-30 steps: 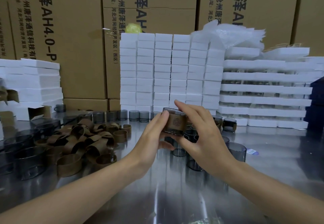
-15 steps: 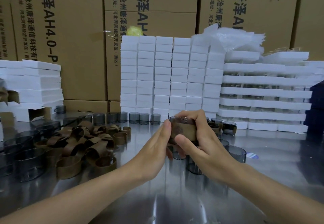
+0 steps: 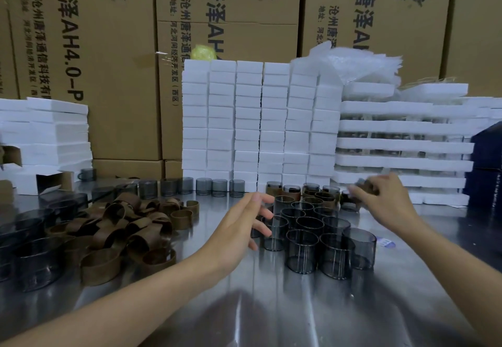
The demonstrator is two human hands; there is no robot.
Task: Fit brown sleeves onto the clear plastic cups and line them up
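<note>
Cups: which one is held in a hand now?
The blurred brown-sleeved cup in the right hand, beside the sleeved group at the back; the other cups stand on the table.

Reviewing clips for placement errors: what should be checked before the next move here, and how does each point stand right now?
1. Right hand grips the sleeved cup: ok, though blurred.
2. That cup seated on the table at the end of the sleeved row: cannot tell, motion blur.
3. Left hand free: ok, fingers relaxed, holding nothing.
4. Bare clear cups upright beside the left hand: ok.
5. Loose brown sleeves at hand: ok, piled on the left.
</note>
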